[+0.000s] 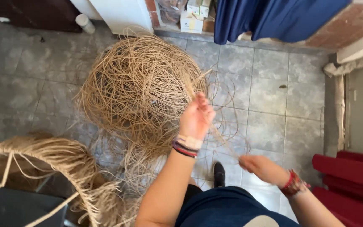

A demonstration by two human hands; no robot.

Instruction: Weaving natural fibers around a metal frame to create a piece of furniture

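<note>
Two hands, left (196, 117) and right (260, 166), grip one cane strand (223, 141) by the coil (139, 88)

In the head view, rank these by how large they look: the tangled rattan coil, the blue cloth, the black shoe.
1. tangled rattan coil
2. blue cloth, partly cut off by the frame
3. black shoe

Grey tiled floor (269, 84) as landmark. Blue cloth (274, 17) hangs at its far edge. Cardboard boxes (192, 19) left of cloth. White cylinder (85, 23) far left on floor. Red cushions (349, 185) at right edge. Fringed woven frame (64, 168) near left.
</note>
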